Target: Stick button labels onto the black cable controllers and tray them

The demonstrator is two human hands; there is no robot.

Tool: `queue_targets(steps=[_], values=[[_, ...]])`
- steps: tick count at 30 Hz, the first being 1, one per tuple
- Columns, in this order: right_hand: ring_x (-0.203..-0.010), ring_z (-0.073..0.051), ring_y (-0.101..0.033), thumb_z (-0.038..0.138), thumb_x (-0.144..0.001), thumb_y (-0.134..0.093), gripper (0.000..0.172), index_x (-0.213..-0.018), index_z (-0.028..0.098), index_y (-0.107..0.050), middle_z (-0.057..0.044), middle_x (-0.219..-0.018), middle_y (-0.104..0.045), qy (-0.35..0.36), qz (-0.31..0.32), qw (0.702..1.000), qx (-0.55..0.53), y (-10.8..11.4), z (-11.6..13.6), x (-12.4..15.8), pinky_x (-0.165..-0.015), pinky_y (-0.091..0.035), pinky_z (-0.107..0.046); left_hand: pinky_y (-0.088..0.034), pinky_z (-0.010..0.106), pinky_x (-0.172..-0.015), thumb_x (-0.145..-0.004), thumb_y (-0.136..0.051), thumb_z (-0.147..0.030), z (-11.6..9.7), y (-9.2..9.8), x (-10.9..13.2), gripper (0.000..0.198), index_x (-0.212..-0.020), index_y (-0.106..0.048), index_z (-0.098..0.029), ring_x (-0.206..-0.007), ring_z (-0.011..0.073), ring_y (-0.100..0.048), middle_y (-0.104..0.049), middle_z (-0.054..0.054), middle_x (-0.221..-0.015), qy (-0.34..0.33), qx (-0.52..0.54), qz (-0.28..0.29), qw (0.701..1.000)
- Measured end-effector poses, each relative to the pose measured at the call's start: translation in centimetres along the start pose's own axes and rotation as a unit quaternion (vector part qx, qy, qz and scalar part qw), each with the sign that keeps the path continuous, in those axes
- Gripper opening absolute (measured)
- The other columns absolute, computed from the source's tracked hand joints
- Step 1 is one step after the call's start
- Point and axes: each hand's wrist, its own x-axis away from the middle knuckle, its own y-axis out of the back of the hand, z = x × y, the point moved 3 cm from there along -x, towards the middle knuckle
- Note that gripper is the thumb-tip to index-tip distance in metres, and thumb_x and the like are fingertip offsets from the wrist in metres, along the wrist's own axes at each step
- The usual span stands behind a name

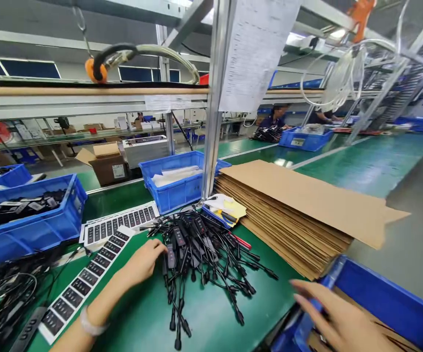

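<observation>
My left hand [146, 259] reaches onto the left side of a pile of black cabled controllers [197, 239], its curled fingertips against one small controller [171, 255]. Whether the fingers grip it is hard to see. My right hand [339, 313], blurred by motion, is over the rim of a blue bin [391, 293] at the lower right, thumb and fingers apart, with nothing visible between them. A strip of black labels [89, 277] lies left of the pile, beside my left forearm. More label sheets [121, 222] lie behind it.
Stacked cardboard sheets [288, 210] stand behind the right bin. A blue bin [175, 181] with white material sits by a metal post [215, 107]. Blue bins [28, 215] and loose cables [6, 298] are at left. People sit at far benches. Papers hang above.
</observation>
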Motion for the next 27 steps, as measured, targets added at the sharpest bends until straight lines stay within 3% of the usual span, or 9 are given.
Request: queue_targets(steps=[3, 5, 8, 10, 13, 16, 18, 23, 27], values=[[-0.093, -0.024, -0.068, 0.03, -0.098, -0.041, 0.026, -0.101, 0.024, -0.066, -0.01, -0.102, -0.07, 0.109, 0.101, 0.988, -0.043, -4.4, 10.9, -5.6, -0.08, -0.057, -0.036, -0.049, 0.039, -0.094, -0.073, -0.048, 0.002, 2.7, -1.0, -0.3, 0.05, -0.113, -0.062, -0.024, -0.111, 0.024, -0.057, -0.061, 0.008, -0.119, -0.068, 0.001, 0.015, 0.998], [-0.096, -0.025, -0.067, 0.02, -0.094, -0.047, 0.02, -0.103, 0.022, -0.065, -0.01, -0.103, -0.068, 0.148, 0.103, 0.984, 0.004, -7.2, 17.1, -7.8, -0.082, -0.056, -0.036, -0.047, 0.043, -0.1, -0.077, -0.054, -0.003, 3.6, -1.8, 0.0, 0.045, -0.114, -0.062, -0.027, -0.114, 0.0246, -0.057, -0.061, 0.006, -0.121, -0.101, -0.002, 0.017, 0.995], [-0.085, -0.027, -0.07, 0.022, -0.092, -0.055, 0.016, -0.104, 0.018, -0.065, -0.012, -0.092, -0.069, 0.107, 0.14, 0.978, 0.112, -11.6, 22.5, -9.1, -0.069, -0.057, -0.036, -0.039, 0.053, -0.108, -0.087, -0.052, -0.014, 4.0, -2.3, 1.1, 0.025, -0.108, -0.063, -0.024, -0.114, 0.0265, -0.057, -0.063, 0.008, -0.116, -0.108, -0.014, -0.003, 0.994], [-0.077, -0.029, -0.072, 0.027, -0.092, -0.058, 0.022, -0.109, 0.014, -0.063, -0.015, -0.087, -0.07, 0.057, 0.156, 0.972, 0.165, -13.9, 23.3, -9.2, -0.06, -0.055, -0.034, -0.034, 0.054, -0.111, -0.093, -0.048, -0.019, 3.6, -2.2, 2.3, 0.017, -0.103, -0.061, -0.022, -0.112, 0.026, -0.057, -0.063, 0.008, -0.111, -0.108, -0.02, -0.015, 0.994], [-0.069, -0.028, -0.073, 0.018, -0.09, -0.057, 0.027, -0.117, 0.013, -0.059, -0.014, -0.085, -0.072, 0.02, 0.172, 0.97, 0.169, -15.4, 21.9, -8.9, -0.054, -0.052, -0.03, -0.045, 0.045, -0.096, -0.098, -0.042, -0.031, 2.0, -2.2, 4.2, 0.02, -0.104, -0.058, -0.022, -0.093, 0.023, -0.06, -0.063, 0.006, -0.097, -0.116, -0.031, 0.002, 0.993], [-0.056, -0.024, -0.071, 0.014, -0.091, -0.048, 0.044, -0.135, 0.01, -0.045, -0.007, -0.07, -0.072, -0.003, 0.134, 0.986, 0.097, -14.3, 19.2, -8.6, -0.047, -0.048, -0.028, -0.046, 0.035, -0.071, -0.099, -0.038, -0.041, 0.8, -2.5, 5.7, 0.029, -0.111, -0.059, -0.025, -0.073, 0.0203, -0.055, -0.06, 0.003, -0.086, -0.086, -0.028, 0.033, 0.995], [-0.05, -0.024, -0.068, 0.02, -0.094, -0.041, 0.054, -0.145, 0.006, -0.03, -0.005, -0.065, -0.071, 0.005, 0.058, 0.997, 0.049, -12.6, 17.9, -8.4, -0.043, -0.048, -0.029, -0.042, 0.033, -0.069, -0.098, -0.04, -0.042, 0.8, -3.0, 6.2, 0.029, -0.111, -0.061, -0.027, -0.074, 0.0197, -0.054, -0.059, 0.004, -0.089, -0.066, -0.001, 0.039, 0.997], [-0.08, -0.022, -0.074, 0.019, -0.097, -0.046, 0.043, -0.14, 0.02, -0.048, -0.01, -0.099, -0.076, 0.193, -0.078, 0.976, -0.058, -10.1, 18.7, -7.3, -0.068, -0.06, -0.031, -0.041, 0.032, -0.079, -0.089, -0.059, -0.048, 2.0, -4.2, 6.6, 0.028, -0.1, -0.068, -0.024, -0.084, 0.0189, -0.058, -0.065, 0.003, -0.09, -0.085, 0.138, 0.027, 0.986], [-0.106, -0.023, -0.067, 0.008, -0.094, -0.044, 0.046, -0.135, 0.024, -0.056, -0.011, -0.121, -0.068, 0.285, -0.022, 0.958, -0.038, -11.9, 20.7, -5.8, -0.088, -0.058, -0.035, -0.041, 0.033, -0.075, -0.084, -0.067, -0.038, 2.2, -4.2, 6.7, 0.018, -0.091, -0.068, -0.022, -0.081, 0.0193, -0.057, -0.064, 0.004, -0.089, -0.072, 0.139, -0.003, 0.988]])
